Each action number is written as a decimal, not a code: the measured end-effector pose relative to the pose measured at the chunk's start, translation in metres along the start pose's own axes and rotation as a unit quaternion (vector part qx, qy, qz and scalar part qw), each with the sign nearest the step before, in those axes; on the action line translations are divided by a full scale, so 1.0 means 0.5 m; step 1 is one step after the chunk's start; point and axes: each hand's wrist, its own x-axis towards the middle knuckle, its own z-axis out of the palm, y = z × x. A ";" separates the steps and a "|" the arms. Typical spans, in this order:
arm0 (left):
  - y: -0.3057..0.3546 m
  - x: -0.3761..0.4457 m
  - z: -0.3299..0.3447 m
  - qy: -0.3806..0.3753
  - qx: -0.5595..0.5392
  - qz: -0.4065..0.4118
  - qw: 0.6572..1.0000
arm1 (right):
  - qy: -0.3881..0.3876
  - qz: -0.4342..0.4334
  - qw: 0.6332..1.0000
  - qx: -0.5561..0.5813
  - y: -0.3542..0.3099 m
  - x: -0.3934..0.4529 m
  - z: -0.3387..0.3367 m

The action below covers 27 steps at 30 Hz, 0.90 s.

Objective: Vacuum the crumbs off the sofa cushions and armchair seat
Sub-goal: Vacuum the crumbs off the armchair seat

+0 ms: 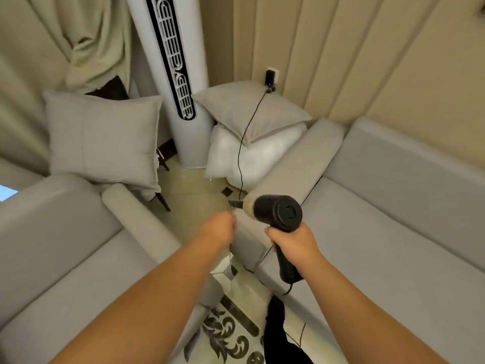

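My right hand (294,241) grips the black handle of a handheld vacuum (278,212), held in the air over the gap between the two seats, nozzle pointing away. A thin black cable (245,143) runs from the vacuum up to a charger in a wall socket. My left hand (223,227) is curled beside the vacuum's nozzle; a thin cable hangs below it, and I cannot tell whether it pinches that cable. The grey sofa seat (380,258) lies to the right. The grey armchair seat (65,271) lies to the left.
A white tower fan (181,82) stands in the corner. A grey pillow (252,109) lies on a white pillow (249,156) on the floor by the sofa arm. Another grey pillow (105,137) leans on a dark chair at left. Patterned tile floor (228,337) shows between the seats.
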 end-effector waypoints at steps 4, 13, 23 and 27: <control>0.037 0.101 0.032 -0.023 0.004 -0.043 0.999 | -0.020 0.071 0.996 0.044 0.034 0.137 -0.049; 0.094 0.323 0.067 -0.021 -0.014 -0.069 0.997 | -0.057 0.191 0.970 0.135 0.102 0.450 -0.083; 0.100 0.464 0.129 -0.086 0.006 -0.040 0.995 | 0.042 0.215 0.974 0.066 0.196 0.655 -0.042; 0.085 0.462 0.138 -0.098 -0.013 -0.047 0.994 | 0.047 0.214 0.976 0.008 0.208 0.668 -0.043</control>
